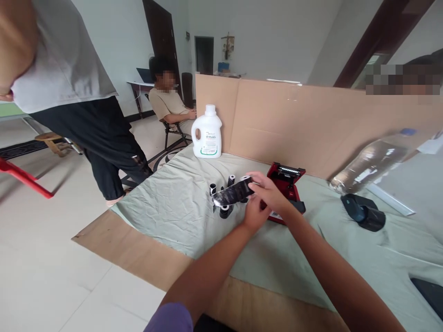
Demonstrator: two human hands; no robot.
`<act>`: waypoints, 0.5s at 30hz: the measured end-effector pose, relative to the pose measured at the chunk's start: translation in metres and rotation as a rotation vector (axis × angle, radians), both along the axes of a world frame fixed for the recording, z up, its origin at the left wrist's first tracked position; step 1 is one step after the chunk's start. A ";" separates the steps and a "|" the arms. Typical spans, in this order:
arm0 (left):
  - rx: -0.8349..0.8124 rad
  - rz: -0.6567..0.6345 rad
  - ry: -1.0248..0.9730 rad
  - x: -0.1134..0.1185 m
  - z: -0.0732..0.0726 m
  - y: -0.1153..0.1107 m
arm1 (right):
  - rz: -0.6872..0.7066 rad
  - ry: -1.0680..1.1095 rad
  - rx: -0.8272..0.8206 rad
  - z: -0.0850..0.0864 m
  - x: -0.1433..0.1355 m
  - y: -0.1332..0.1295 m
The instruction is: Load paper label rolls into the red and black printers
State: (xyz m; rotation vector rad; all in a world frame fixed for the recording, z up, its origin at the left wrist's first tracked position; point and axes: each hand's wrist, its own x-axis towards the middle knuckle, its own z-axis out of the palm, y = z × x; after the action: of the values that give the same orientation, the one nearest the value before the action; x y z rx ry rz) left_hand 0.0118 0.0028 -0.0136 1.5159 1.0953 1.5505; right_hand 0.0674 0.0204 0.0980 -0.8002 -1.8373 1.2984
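A black glossy ribbon strip (232,193) slants up to a roll with a white core, held in front of me. My right hand (268,190) has its fingers closed round the roll end of the strip. Just below it, my left hand (256,213) is close against the roll; its fingertips are hidden behind my right hand. Several small black rolls (224,211) with white cores stand on the green cloth behind and beneath the strip. Right behind my hands sits an open red and black device (284,177), its lid raised, partly covered by my right hand.
A white jug (207,133) stands at the cloth's back edge before a cardboard panel (263,120). At right are a large plastic bottle (374,161), a black device (363,213) and a dark flat object (429,293). One person stands at left; another sits behind.
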 end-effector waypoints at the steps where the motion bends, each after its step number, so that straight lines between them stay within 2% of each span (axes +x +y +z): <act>1: -0.001 0.024 0.019 0.000 -0.001 -0.001 | -0.017 0.006 0.008 0.004 0.019 0.003; 5: -0.008 0.089 0.043 0.001 0.000 -0.003 | -0.133 -0.055 0.080 0.020 0.092 0.025; 8: 0.059 0.053 -0.003 0.002 0.003 -0.004 | -0.158 -0.257 0.094 0.023 0.128 0.043; 11: 0.116 0.046 0.034 0.001 0.005 -0.005 | -0.137 -0.553 0.144 0.016 0.138 0.056; 15: 0.250 0.122 0.225 -0.001 0.005 -0.008 | -0.108 -0.777 0.302 -0.002 0.124 0.063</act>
State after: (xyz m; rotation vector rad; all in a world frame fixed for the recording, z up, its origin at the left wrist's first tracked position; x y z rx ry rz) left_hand 0.0113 -0.0053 -0.0085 1.8593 1.1710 1.6806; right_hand 0.1909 0.0832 0.0957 -1.3270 -2.4571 0.6362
